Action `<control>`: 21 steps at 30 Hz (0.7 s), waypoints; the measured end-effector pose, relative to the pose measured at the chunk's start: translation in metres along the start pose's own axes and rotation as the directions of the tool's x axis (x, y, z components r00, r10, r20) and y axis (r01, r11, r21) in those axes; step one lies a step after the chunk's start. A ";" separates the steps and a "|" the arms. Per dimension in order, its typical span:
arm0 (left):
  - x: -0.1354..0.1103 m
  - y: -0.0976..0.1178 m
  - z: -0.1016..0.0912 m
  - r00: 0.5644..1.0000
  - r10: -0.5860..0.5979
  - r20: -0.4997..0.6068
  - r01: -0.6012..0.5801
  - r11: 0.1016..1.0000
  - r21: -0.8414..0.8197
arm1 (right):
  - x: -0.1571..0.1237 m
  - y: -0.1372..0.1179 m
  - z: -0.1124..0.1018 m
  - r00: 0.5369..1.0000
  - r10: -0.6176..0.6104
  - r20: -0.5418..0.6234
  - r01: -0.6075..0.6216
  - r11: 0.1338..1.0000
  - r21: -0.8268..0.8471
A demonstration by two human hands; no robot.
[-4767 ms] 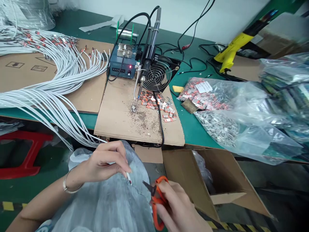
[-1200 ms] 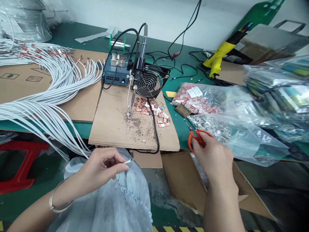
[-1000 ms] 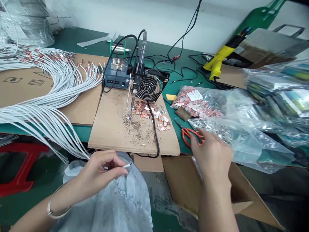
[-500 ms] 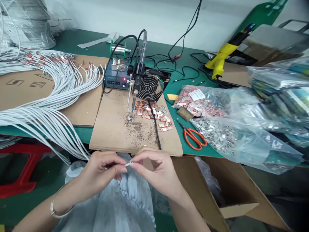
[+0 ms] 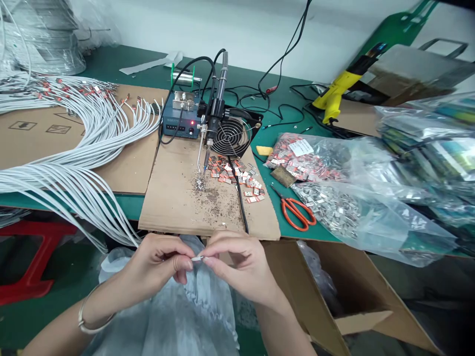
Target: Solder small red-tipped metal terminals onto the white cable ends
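Note:
Just in front of the table edge, my left hand (image 5: 165, 259) pinches a short white piece (image 5: 196, 258) that looks like a cable end. My right hand (image 5: 235, 262) pinches its other end, where a small metallic or dark tip shows between the fingertips. The rest of the piece is hidden by my fingers. Beyond my hands, a soldering iron (image 5: 218, 94) is clamped in a stand, its tip pointing down at the cardboard sheet (image 5: 174, 207). Small metal connectors (image 5: 237, 175) with orange parts lie scattered beside the tip.
White cables (image 5: 92, 148) lie bundled at left. A blue soldering station (image 5: 180, 118), solder spool (image 5: 183, 76) and black fan (image 5: 232, 136) stand behind. Orange-handled scissors (image 5: 297, 212) and bags of metal parts (image 5: 330, 207) lie right. An open carton (image 5: 315, 296) stands below the table edge.
My right fingertips have shifted slightly right and down, and more of the piece's tip shows between my hands. Both hands keep their pinch. The view has shifted slightly.

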State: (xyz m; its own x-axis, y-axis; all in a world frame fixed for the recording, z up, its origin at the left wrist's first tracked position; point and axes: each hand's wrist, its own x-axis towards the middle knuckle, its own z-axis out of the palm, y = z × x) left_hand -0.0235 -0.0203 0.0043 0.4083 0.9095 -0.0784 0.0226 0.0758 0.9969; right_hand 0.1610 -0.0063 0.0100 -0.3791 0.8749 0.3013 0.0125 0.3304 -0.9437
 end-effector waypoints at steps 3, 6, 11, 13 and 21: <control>0.001 0.002 0.001 0.998 -0.059 0.012 0.060 0.996 -0.069 | 0.000 0.000 0.001 0.995 -0.101 -0.016 0.100 0.993 -0.065; 0.002 0.004 0.001 0.992 -0.120 0.044 0.125 0.986 -0.112 | -0.001 0.000 0.002 0.981 -0.193 -0.019 0.190 0.977 -0.093; 0.001 0.006 0.001 0.981 -0.175 0.088 0.188 0.966 -0.178 | 0.000 0.003 0.003 0.971 -0.240 -0.003 0.240 0.970 -0.032; 0.001 0.006 0.002 0.978 -0.177 0.110 0.195 0.964 -0.182 | 0.000 0.003 0.003 0.965 -0.263 -0.010 0.262 0.964 -0.038; 0.003 0.000 -0.005 0.985 0.106 0.138 -0.125 0.983 0.138 | 0.002 0.011 0.004 0.978 0.136 0.157 -0.181 0.931 0.317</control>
State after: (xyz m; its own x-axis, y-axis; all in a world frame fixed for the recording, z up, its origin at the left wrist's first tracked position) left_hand -0.0264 -0.0156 0.0042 0.5307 0.8471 0.0298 0.0968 -0.0955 0.9907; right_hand 0.1568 -0.0027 -0.0002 -0.5145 0.8452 0.1449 -0.2132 0.0375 -0.9763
